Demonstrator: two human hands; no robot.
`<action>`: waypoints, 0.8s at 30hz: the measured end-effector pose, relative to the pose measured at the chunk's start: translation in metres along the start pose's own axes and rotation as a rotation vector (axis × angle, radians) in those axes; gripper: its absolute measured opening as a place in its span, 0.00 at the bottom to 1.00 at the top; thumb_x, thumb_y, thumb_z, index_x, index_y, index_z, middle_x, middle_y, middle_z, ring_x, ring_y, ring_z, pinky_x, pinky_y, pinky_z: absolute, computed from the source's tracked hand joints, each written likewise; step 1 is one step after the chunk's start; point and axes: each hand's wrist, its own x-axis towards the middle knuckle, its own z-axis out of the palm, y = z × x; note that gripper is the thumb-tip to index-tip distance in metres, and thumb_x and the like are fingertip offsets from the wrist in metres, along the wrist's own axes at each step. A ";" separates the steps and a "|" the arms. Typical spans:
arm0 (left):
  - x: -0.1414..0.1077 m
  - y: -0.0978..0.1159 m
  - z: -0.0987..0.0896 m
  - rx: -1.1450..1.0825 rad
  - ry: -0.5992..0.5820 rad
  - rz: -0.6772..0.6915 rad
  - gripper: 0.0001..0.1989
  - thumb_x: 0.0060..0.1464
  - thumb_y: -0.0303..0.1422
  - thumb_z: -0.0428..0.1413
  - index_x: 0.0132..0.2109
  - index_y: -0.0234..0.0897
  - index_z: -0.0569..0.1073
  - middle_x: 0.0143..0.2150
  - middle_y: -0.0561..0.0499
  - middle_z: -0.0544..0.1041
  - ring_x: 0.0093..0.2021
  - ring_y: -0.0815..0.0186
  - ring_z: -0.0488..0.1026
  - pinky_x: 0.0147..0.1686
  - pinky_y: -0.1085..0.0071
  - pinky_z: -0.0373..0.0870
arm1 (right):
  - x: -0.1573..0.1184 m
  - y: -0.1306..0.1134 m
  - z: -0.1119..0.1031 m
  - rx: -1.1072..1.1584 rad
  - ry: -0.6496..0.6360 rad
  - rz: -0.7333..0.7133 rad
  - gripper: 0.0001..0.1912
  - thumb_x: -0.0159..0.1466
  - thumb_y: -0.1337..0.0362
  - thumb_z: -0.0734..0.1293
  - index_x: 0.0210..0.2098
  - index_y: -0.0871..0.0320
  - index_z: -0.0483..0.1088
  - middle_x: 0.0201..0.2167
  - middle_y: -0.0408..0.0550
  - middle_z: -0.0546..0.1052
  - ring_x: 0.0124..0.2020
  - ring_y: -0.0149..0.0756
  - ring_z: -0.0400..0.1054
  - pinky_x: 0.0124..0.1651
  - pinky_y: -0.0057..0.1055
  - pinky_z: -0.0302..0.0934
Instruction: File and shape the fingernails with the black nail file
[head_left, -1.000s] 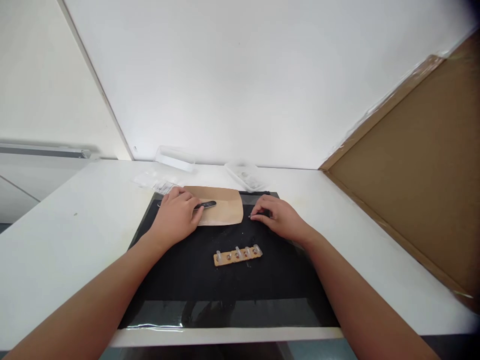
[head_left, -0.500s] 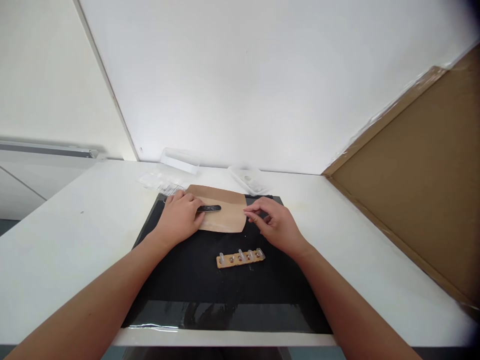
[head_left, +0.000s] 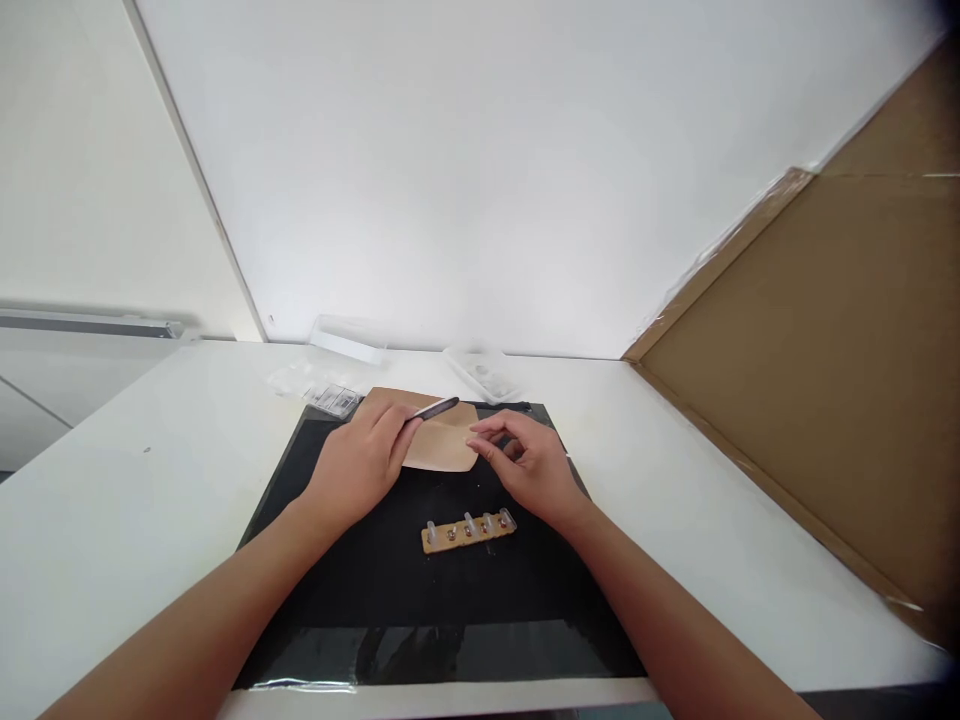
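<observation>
My left hand (head_left: 367, 450) is closed on a dark nail file (head_left: 437, 408), its free end pointing up and right over a tan paper sheet (head_left: 442, 450). Thumb and fingers of my right hand (head_left: 525, 460) curl into a pinch by the sheet's right edge; anything between the tips is too small to make out. Nearer to me lies a tan strip (head_left: 442, 541) that carries several small clear pieces, looking like nail tips, and shiny reddish bits. Paper and strip both rest on a black mat (head_left: 360, 570).
Behind the mat on the white table (head_left: 172, 520) are a clear plastic tray (head_left: 484, 378), a clear box lid (head_left: 349, 340) and a plastic bag with a printed label (head_left: 334, 398). A cardboard panel (head_left: 810, 350) stands along the right side, with a white wall (head_left: 450, 180) at the back.
My left hand has lifted and tilted the nail file, which lay flatter over the paper before. The fingertips of my right hand have parted a little. The whole view has shifted slightly.
</observation>
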 end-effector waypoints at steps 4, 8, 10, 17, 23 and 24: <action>-0.003 0.013 0.002 -0.211 0.003 0.027 0.12 0.72 0.34 0.49 0.56 0.39 0.74 0.49 0.47 0.80 0.49 0.61 0.77 0.50 0.64 0.73 | -0.002 -0.018 0.008 0.048 0.136 -0.030 0.09 0.71 0.57 0.66 0.39 0.52 0.75 0.35 0.48 0.79 0.34 0.37 0.76 0.27 0.31 0.68; -0.005 0.021 0.006 -0.380 -0.001 -0.008 0.13 0.72 0.34 0.51 0.58 0.41 0.75 0.46 0.47 0.80 0.47 0.62 0.77 0.49 0.64 0.73 | -0.004 -0.027 0.016 0.030 0.190 -0.033 0.07 0.72 0.60 0.65 0.39 0.52 0.73 0.34 0.46 0.78 0.32 0.35 0.75 0.28 0.31 0.66; -0.005 0.022 0.006 -0.431 -0.014 -0.030 0.13 0.72 0.34 0.51 0.56 0.42 0.76 0.44 0.48 0.80 0.45 0.62 0.77 0.46 0.65 0.73 | -0.004 -0.027 0.018 -0.041 0.209 -0.040 0.07 0.73 0.60 0.64 0.38 0.52 0.72 0.33 0.46 0.79 0.32 0.36 0.75 0.29 0.32 0.65; -0.005 0.025 0.008 -0.464 0.016 -0.024 0.12 0.72 0.34 0.51 0.49 0.39 0.79 0.38 0.49 0.78 0.39 0.65 0.76 0.40 0.68 0.72 | -0.002 -0.029 0.017 -0.086 0.333 -0.045 0.05 0.71 0.63 0.67 0.37 0.51 0.73 0.31 0.43 0.80 0.32 0.36 0.75 0.38 0.34 0.69; -0.004 0.031 0.007 -0.433 0.046 -0.063 0.13 0.71 0.34 0.51 0.42 0.38 0.80 0.31 0.51 0.76 0.32 0.67 0.73 0.33 0.70 0.69 | 0.001 -0.028 0.025 -0.139 0.229 -0.115 0.09 0.72 0.62 0.63 0.34 0.52 0.68 0.32 0.46 0.78 0.32 0.37 0.73 0.37 0.35 0.66; -0.004 0.032 0.007 -0.432 0.056 -0.065 0.14 0.71 0.34 0.51 0.42 0.38 0.80 0.30 0.52 0.76 0.31 0.67 0.73 0.33 0.70 0.68 | 0.002 -0.028 0.026 -0.158 0.223 -0.115 0.09 0.73 0.61 0.63 0.34 0.52 0.67 0.32 0.47 0.78 0.32 0.38 0.72 0.37 0.35 0.66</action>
